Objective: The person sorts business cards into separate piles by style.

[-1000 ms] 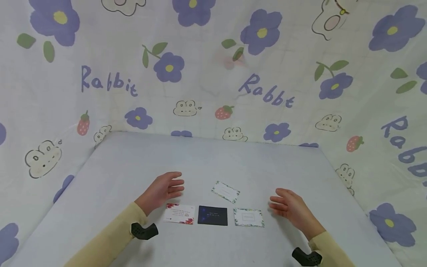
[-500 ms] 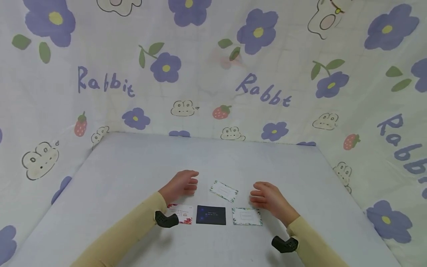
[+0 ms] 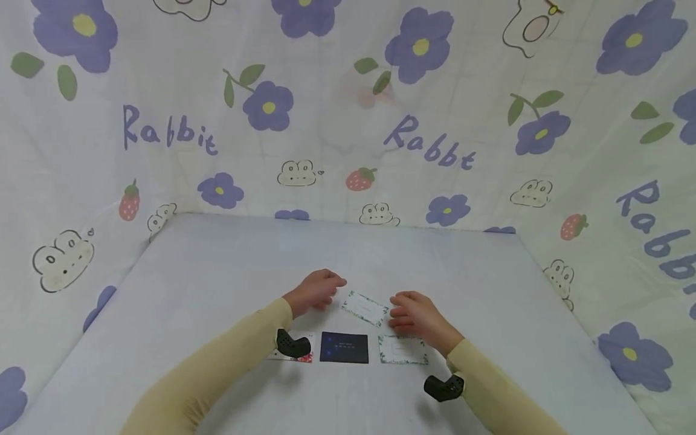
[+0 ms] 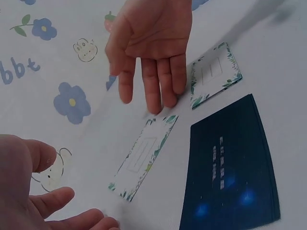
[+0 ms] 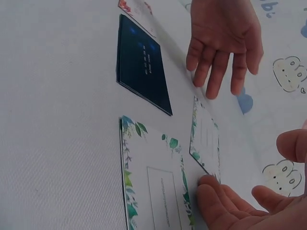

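From the head view I see my left hand [image 3: 318, 288] at about nine o'clock of the tilted leaf-bordered card [image 3: 365, 307], fingers loosely extended, holding nothing; its tips are just beside the card's left end. That card lies flat on the pale table [image 3: 217, 272], just beyond the row of three cards. At three o'clock of it sits my right hand [image 3: 415, 315], fingers relaxed and open, gripping nothing, tips close to the card's right end; whether they touch it, I cannot tell. At six o'clock lies the dark blue card [image 3: 344, 347], with the red-flowered card [image 3: 296, 355] to its left and a second leaf-bordered card [image 3: 402, 350] to its right.
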Demonstrator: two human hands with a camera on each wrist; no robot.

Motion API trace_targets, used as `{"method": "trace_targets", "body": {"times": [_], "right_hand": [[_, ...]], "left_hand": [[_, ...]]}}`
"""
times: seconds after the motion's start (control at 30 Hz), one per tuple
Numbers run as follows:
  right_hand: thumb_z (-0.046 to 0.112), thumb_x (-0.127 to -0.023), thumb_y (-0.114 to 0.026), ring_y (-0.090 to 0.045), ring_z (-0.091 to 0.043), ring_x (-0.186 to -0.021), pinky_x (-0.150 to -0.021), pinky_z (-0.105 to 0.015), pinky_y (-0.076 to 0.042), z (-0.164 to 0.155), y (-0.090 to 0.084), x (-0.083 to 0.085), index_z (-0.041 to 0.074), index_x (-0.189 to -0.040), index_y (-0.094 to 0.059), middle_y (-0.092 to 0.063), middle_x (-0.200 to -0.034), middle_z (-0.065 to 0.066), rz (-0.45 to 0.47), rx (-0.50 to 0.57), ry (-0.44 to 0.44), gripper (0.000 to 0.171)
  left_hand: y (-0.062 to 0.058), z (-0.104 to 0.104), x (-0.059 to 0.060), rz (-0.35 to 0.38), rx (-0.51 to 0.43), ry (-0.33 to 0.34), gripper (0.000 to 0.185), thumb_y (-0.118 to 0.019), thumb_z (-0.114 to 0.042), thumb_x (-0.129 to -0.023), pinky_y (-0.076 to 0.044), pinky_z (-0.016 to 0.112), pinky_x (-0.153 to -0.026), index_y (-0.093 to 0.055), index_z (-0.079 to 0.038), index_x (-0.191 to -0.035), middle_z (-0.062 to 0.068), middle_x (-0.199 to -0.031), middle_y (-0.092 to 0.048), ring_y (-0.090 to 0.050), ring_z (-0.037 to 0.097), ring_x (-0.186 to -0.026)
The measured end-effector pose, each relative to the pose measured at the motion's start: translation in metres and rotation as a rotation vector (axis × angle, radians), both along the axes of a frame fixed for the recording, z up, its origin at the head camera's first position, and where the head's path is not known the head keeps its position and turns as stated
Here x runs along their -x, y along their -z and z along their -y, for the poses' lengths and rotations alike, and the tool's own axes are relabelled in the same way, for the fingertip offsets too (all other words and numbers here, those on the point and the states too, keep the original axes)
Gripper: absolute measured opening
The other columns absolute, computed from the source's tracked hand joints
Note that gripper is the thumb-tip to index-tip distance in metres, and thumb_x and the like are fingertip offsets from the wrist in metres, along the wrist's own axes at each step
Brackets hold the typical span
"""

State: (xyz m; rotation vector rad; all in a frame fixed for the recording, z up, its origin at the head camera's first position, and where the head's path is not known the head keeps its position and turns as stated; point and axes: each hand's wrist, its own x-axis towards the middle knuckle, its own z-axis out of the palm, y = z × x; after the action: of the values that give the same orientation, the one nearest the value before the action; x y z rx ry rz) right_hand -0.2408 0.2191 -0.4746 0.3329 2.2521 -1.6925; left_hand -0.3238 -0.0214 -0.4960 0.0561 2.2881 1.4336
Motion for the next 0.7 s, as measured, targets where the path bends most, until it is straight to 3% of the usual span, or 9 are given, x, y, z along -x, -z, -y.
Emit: {"method": "trace_targets", "body": {"times": [0.17, 0.3, 0.5, 0.7], "right_hand": [[0.031, -0.105, -0.052, -0.070, -0.029, -0.104, -0.091, -0.037, -0.059, 0.007, -0.001, 0.002, -0.003, -0.148, -0.035, -0.058, -0.132, -0.028, 0.020, 0.034, 0.019, 0.057], [0.032, -0.105, -0.051, -0.070, -0.026, -0.101, -0.089, -0.034, -0.059, 0.010, -0.001, 0.003, -0.002, -0.148, -0.036, -0.058, -0.134, -0.028, 0.028, 0.059, 0.049, 0.057], [0.028, -0.106, -0.050, -0.071, -0.023, -0.098, -0.082, -0.027, -0.059, 0.010, 0.003, 0.004, -0.002, -0.151, -0.034, -0.058, -0.135, -0.029, 0.042, 0.124, 0.094, 0.056], [0.028, -0.105, -0.050, -0.071, -0.021, -0.095, -0.079, -0.025, -0.060, 0.009, 0.007, 0.005, -0.001, -0.152, -0.032, -0.057, -0.138, -0.030, 0.055, 0.203, 0.140, 0.058]], "left_hand": [[0.003, -0.014, 0.002, 0.017, 0.001, 0.004, 0.049, -0.060, -0.042, -0.100, -0.055, 0.029, -0.074, -0.057, -0.008, -0.136, 0.013, -0.125, -0.066, -0.065, 0.024, -0.098], [0.004, -0.021, -0.003, 0.016, -0.009, 0.001, 0.050, -0.060, -0.042, -0.100, -0.055, 0.029, -0.075, -0.056, -0.008, -0.137, 0.012, -0.126, -0.065, -0.064, 0.022, -0.097], [0.001, -0.022, -0.013, 0.000, -0.056, -0.015, 0.049, -0.060, -0.039, -0.101, -0.053, 0.028, -0.075, -0.056, -0.007, -0.138, 0.012, -0.125, -0.065, -0.062, 0.021, -0.095], [0.000, -0.021, -0.018, 0.029, -0.094, -0.043, 0.050, -0.058, -0.040, -0.101, -0.054, 0.029, -0.079, -0.056, -0.007, -0.139, 0.014, -0.132, -0.065, -0.063, 0.023, -0.101]]}}
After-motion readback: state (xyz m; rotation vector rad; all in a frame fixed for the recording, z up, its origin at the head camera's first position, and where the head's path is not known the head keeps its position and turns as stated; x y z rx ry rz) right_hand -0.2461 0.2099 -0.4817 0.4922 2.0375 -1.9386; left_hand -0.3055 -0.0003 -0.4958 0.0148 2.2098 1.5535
